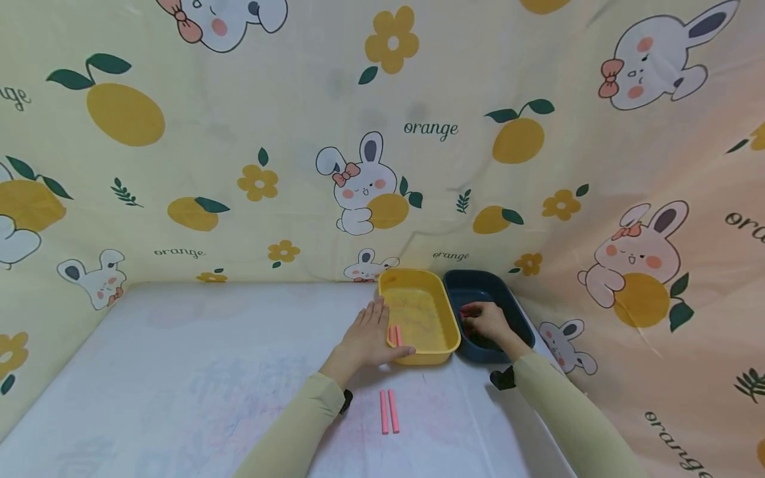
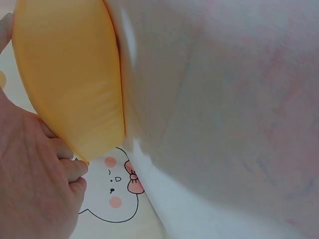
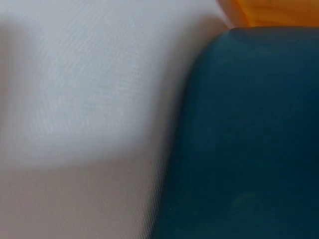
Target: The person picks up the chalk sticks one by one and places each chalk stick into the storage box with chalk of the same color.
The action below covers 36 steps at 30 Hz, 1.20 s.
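Note:
The left hand (image 1: 373, 335) rests on the front-left corner of a yellow plastic bin (image 1: 448, 318), its fingers extended along the left rim and its thumb along the front. In the left wrist view, the same hand (image 2: 37, 174) lies against the bin's edge. Two pink chalk sticks (image 1: 399, 335) show inside the yellow bin near that hand. The right hand (image 1: 487, 320) reaches into a dark blue bin (image 1: 520, 315) with curled fingers; a bit of pink at its fingertips looks like a chalk stick, mostly hidden. Two more pink chalk sticks (image 1: 388, 411) lie side by side on the table.
Both bins stand side by side at the back right of the white table (image 1: 209, 372), close to the patterned cloth (image 1: 287, 133) behind and at right. Faint pink and blue smudges mark the tabletop. Black straps (image 1: 503, 378) are on the wrists.

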Motion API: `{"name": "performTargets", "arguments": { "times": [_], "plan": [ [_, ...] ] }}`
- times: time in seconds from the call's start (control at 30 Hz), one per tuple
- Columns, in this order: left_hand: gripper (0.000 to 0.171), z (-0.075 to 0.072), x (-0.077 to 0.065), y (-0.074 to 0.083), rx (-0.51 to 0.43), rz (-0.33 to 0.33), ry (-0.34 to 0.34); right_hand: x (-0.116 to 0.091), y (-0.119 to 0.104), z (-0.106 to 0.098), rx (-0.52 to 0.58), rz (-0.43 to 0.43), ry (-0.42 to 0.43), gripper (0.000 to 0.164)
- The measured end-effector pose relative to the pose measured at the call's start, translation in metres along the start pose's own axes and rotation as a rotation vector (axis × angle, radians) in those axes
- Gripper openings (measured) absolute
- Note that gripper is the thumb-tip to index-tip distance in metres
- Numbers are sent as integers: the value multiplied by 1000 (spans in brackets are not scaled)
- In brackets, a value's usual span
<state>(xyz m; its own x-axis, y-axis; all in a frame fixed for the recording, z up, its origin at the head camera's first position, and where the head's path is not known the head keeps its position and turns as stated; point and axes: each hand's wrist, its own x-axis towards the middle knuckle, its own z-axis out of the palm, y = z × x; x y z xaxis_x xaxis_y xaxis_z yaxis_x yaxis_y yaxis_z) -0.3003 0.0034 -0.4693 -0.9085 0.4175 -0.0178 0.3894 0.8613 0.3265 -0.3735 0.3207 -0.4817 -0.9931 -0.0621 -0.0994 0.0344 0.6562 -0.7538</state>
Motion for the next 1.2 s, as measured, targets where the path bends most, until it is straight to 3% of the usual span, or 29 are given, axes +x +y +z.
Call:
{"name": "performTargets", "arguments": {
  "times": [0.4, 0.67, 1.2],
  "plan": [
    [119, -2, 1, 1, 11, -7, 6, 7, 1, 3, -239, -65, 36, 25],
    [119, -2, 0, 2, -3, -13, -7, 5, 0, 2, -225, -58, 41, 24],
    [119, 0, 0, 1, -11, -15, -9, -13, -7, -4, -221, -106, 155, 19]
  ]
}}
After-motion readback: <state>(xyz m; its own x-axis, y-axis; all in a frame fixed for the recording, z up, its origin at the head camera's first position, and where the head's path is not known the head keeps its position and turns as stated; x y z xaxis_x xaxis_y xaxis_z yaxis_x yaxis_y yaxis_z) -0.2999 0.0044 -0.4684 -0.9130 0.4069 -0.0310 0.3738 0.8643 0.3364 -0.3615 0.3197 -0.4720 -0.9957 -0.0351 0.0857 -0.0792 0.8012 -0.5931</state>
